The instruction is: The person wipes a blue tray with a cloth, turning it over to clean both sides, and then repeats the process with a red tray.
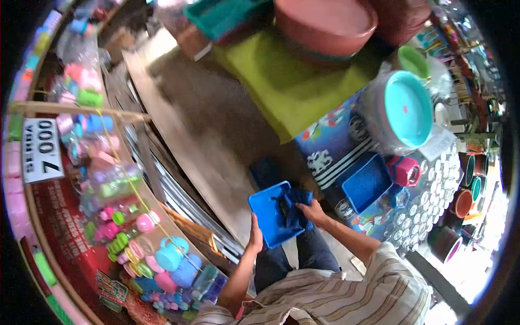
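Observation:
My left hand (255, 236) grips the near left edge of a blue plastic tray (270, 215), which I hold above my lap. A dark blue cloth (295, 208) lies across the tray's inside, and my right hand (313, 211) presses down on it at the tray's right side. Both forearms reach forward from a striped shirt (346, 295) at the bottom of the view.
A second blue tray (367, 181) and a pink cup (407, 171) rest on a patterned sheet to the right. Stacked teal and pink basins (406, 108) stand beyond them. Bagged coloured plastic cups (162, 260) hang at the left under a price sign (42, 150). A green mat (287, 86) lies ahead.

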### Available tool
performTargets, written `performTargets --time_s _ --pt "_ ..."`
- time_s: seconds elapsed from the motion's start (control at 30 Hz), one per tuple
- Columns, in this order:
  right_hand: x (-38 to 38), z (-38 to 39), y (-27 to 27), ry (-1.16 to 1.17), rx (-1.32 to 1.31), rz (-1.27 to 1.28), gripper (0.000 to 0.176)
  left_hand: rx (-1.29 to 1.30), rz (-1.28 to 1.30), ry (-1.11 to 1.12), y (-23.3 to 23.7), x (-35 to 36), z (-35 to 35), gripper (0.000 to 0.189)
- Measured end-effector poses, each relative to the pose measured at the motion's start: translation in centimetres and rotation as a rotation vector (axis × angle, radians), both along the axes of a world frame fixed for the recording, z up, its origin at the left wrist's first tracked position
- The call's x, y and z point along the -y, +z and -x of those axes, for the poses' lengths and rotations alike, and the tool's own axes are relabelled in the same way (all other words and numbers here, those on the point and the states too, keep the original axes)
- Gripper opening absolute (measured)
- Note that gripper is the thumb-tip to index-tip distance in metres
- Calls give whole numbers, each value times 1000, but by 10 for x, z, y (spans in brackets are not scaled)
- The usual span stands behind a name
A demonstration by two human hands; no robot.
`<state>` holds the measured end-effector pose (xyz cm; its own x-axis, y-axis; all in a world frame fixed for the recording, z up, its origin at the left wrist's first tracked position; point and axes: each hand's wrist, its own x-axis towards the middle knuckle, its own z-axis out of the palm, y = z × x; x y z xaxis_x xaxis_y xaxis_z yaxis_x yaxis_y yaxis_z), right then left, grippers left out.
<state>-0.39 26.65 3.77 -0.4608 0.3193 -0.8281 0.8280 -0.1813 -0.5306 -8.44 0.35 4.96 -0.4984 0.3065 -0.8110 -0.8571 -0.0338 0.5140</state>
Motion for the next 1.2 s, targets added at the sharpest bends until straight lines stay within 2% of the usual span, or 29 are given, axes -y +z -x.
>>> performTargets --time_s 0.03,0.1,0.17,0.23,0.3,0.37,0.4,0.43,0.5,0.53,0.57,0.6,0.63,0.7,0.73,0.77,0.83,0.9,0.97,1.0,1.03,1.07,1.1,1.17,1.2 --pt "-16 -1 32 1 -61 53 32 -38 32 -36 63 -27 6 87" --pt "-42 -5 81 -9 -142 93 31 -126 100 -65 97 -36 7 89" --pt "-77 -1 146 -145 -243 185 31 -196 27 -53 141 -57 9 89" --pt "-104 -2 205 -304 -509 130 30 -267 -50 -46 183 -83 20 89" --pt "-133 -9 247 -327 -503 -57 31 -353 -55 -68 220 -100 22 89" --pt "-144 -15 318 -327 -772 -311 35 -423 -9 -74 245 -113 19 88" --pt "-148 -18 339 -335 -804 -442 37 -486 45 -62 256 -122 18 86" --pt "-150 -22 355 -338 -807 -448 37 -489 40 -65 273 -129 14 86" --pt "-147 -29 381 -186 -780 -737 40 -538 -62 -109 309 -137 7 87" --pt "-137 -26 404 -173 -843 -802 51 -546 -66 -118 326 -141 2 87" --pt "-129 -27 404 -104 -895 -894 71 -528 -87 -109 342 -149 -3 86" --pt "-118 -25 410 -35 -891 -967 71 -508 -109 -101 351 -155 -8 85" --pt "-107 -24 415 33 -881 -1037 71 -516 -116 -114 352 -158 -11 85" --pt "-90 -24 420 128 -757 -1049 96 -471 -334 -174 351 -162 -14 86" --pt "-85 -23 424 114 -666 -1074 108 -659 -294 -263 344 -162 -11 84" --pt "-81 -23 431 102 -659 -1084 108 -659 -305 -276 334 -161 -11 84" --pt "-73 -23 452 64 -591 -1269 107 -818 -226 -470 343 -165 -16 77" --pt "-68 -16 454 179 -607 -1389 109 -895 -169 -511 342 -164 -25 74" --pt "-49 -14 470 248 -828 -1186 109 -1015 -222 -685 314 -163 -22 68" --pt "-39 -15 471 339 -879 -1188 112 -1077 -250 -768 314 -165 -21 66" --pt "-32 -19 480 420 -921 -1132 113 -1075 -256 -769 315 -161 -24 66" --pt "-27 -21 478 440 -1000 -1079 113 -1280 -149 -699 317 -157 -27 65" --pt "-24 -21 478 460 -1078 -1026 114 -1359 -89 -660 317 -156 -25 65" --pt "-29 -24 481 490 -972 -1085 112 -1506 51 -574 317 -155 -22 65" --pt "-35 -27 480 475 -891 -1185 113 -1392 -11 -573 317 -152 -19 64"
